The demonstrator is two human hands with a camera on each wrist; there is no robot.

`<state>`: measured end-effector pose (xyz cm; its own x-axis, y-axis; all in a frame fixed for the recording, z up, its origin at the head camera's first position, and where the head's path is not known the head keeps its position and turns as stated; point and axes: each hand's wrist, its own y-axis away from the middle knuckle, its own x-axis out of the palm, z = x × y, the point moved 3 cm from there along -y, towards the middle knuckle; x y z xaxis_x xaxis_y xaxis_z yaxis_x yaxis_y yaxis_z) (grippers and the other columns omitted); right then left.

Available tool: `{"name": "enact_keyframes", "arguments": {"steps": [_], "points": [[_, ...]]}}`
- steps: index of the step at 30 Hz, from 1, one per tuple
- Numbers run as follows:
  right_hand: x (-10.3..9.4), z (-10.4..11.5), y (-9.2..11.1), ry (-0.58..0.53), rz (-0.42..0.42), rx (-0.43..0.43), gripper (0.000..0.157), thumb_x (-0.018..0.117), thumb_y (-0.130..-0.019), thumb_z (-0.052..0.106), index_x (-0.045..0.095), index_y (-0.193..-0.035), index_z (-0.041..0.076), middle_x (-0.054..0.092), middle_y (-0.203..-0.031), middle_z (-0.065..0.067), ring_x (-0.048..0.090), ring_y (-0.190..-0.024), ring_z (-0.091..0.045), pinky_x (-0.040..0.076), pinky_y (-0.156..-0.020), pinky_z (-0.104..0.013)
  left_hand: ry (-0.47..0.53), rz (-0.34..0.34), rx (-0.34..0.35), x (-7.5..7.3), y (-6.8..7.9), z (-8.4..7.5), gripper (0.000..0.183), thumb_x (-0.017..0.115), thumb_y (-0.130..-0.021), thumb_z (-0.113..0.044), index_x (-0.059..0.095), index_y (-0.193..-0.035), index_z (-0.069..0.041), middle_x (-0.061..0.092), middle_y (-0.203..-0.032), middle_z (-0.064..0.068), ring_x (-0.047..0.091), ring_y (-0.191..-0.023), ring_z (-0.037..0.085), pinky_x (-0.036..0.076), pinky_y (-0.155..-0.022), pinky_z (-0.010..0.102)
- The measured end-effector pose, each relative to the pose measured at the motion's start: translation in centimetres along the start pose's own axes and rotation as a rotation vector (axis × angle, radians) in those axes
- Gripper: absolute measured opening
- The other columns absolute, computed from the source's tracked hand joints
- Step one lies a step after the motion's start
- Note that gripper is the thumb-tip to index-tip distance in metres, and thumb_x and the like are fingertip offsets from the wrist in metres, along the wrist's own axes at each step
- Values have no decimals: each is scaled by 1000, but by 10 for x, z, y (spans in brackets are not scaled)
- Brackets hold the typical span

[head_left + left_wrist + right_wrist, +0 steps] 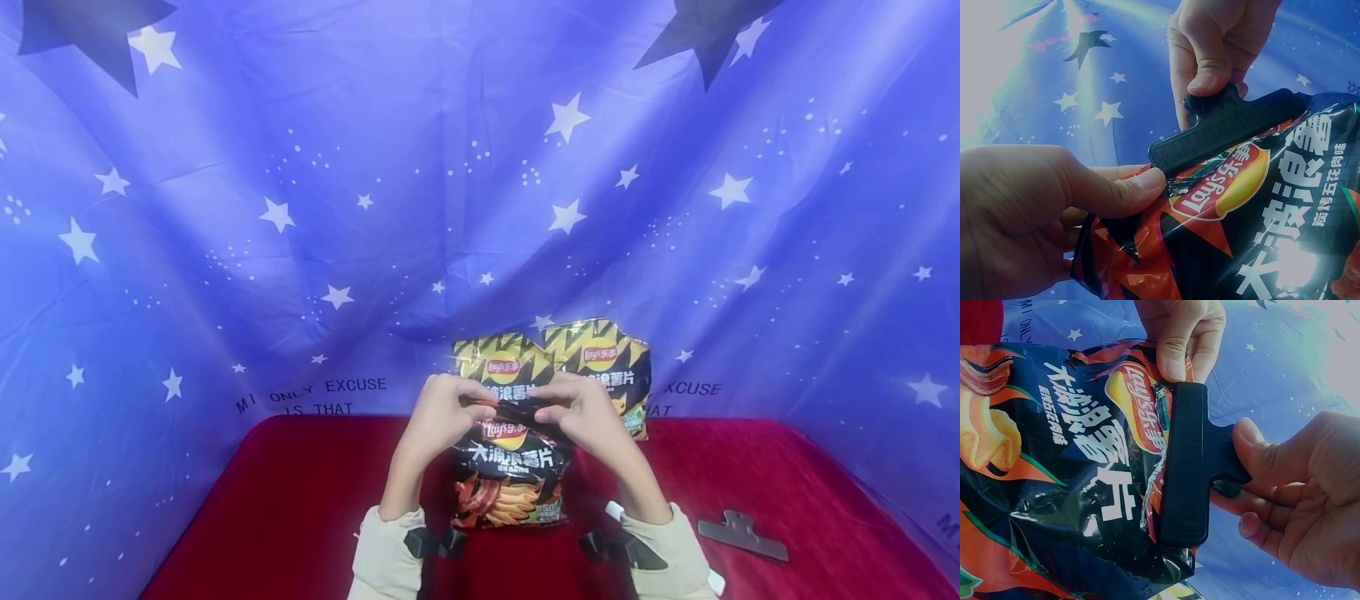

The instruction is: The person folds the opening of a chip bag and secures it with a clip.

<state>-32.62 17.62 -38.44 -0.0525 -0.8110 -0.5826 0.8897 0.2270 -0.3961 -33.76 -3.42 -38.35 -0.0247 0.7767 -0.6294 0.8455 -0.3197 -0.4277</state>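
Chip bag (506, 500) found midway between the left and right edges of the bench (300, 500); black clip (1185, 462) set along the bag's top; left hand (442, 417), grip pinching the bag top at the clip's end; right hand (1304, 494), grip pinching the clip handle. Two rear bags (626, 371) stand at the back edge; loose clip (742, 535) lies toward the right edge.

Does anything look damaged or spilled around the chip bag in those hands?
The glossy black-and-orange chip bag looks odd along its top: a ragged, silvery edge shows beside the black plastic clip. Whether it is torn or just creased, I cannot tell. No spilled chips show.
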Motion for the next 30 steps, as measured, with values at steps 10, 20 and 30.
{"name": "enact_keyframes", "arguments": {"steps": [10, 20, 30], "points": [[-1, 1, 1, -2, 20, -29, 31, 80, -78, -2, 78, -109, 3, 71, -86, -4, 56, -77, -14, 50, -69, -25, -13, -11, 15, 1, 1, 0, 11, 83, -82, -5, 83, -91, -11, 80, -91, 1, 74, -93, 17, 58, -85, 37], [-1, -1, 2, 52, 32, -28, 32, 79, -80, 0, 78, -112, 6, 70, -88, -1, 58, -78, -13, 50, -73, -27, -25, -22, 23, 3, 0, 4, 12, 83, -81, -5, 83, -92, -11, 80, -91, 0, 74, -92, 17, 59, -84, 36], [-2, -6, 1, 24, 43, -55, 33, 80, -85, 10, 75, -117, 4, 75, -98, -8, 65, -82, -14, 53, -75, -26, -28, -17, 0, 1, 0, 5, 13, 83, -83, -9, 82, -95, -14, 80, -94, -1, 72, -91, 16, 56, -83, 35]]}}
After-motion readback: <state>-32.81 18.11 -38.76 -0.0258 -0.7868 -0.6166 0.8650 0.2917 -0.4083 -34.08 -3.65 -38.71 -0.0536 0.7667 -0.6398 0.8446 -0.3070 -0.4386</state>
